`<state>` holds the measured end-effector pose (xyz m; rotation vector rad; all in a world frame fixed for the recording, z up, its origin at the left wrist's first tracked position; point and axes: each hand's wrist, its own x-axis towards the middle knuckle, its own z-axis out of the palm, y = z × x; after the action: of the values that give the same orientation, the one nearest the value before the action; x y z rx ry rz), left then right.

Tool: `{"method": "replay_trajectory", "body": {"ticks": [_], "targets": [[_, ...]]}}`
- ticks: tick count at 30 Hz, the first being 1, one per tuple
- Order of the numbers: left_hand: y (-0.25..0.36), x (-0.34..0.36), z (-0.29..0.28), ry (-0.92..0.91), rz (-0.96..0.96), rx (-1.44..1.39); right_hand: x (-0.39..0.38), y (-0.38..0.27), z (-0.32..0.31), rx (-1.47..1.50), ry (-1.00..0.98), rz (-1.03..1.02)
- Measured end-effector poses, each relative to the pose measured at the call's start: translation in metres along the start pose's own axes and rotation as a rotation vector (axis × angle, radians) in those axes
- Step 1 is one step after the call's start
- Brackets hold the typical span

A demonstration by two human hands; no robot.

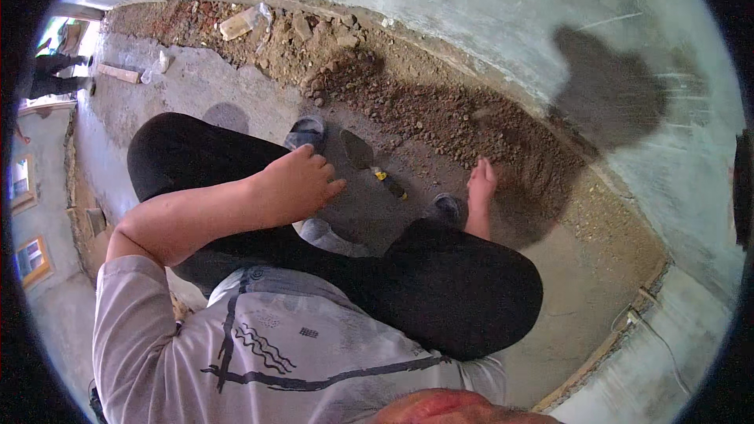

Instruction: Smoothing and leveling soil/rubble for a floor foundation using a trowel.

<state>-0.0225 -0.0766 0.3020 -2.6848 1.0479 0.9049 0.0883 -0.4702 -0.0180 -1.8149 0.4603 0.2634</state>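
My left hand (302,182) hangs over my left shin, above one grey shoe (306,132). Its fingers are loosely bent and a little apart, and nothing shows in them. Between my feet lies a trowel with a dark metal blade (357,149) and a black and yellow handle (390,184), touched by neither hand. Past my right knee, my right hand (481,182) is held beside the pile of loose soil and gravel (448,122). Its fingers are pressed together, pointing away from me; whatever they may pinch is too small to make out. The other shoe (445,208) stands left of that hand.
A bare plastered wall (487,8) runs behind the strip of rubble. A pale block (239,23) lies on the rubble at the far left. On the concrete floor are a plank (119,72) and a crumpled plastic piece (159,65). Another person's dark-clothed legs (59,74) show near the opening.
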Motion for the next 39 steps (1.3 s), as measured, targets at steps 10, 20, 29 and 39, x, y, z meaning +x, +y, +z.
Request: {"method": "replay_trajectory", "body": {"ticks": [10,20,29,39], "targets": [[-0.009,-0.014,0.013,0.006,-0.052,-0.026,-0.024,-0.019,0.023,0.275,0.086,-0.026],[-0.007,-0.018,-0.008,0.016,-0.002,-0.090,-0.044,-0.026,0.020,-0.151,0.135,-0.116],[-0.004,-0.016,-0.017,0.076,0.027,-0.058,-0.027,-0.032,0.003,-0.474,0.100,-0.107],[-0.008,-0.019,-0.014,-0.044,-0.031,-0.042,-0.046,-0.006,0.018,-0.465,0.196,-0.442]]}}
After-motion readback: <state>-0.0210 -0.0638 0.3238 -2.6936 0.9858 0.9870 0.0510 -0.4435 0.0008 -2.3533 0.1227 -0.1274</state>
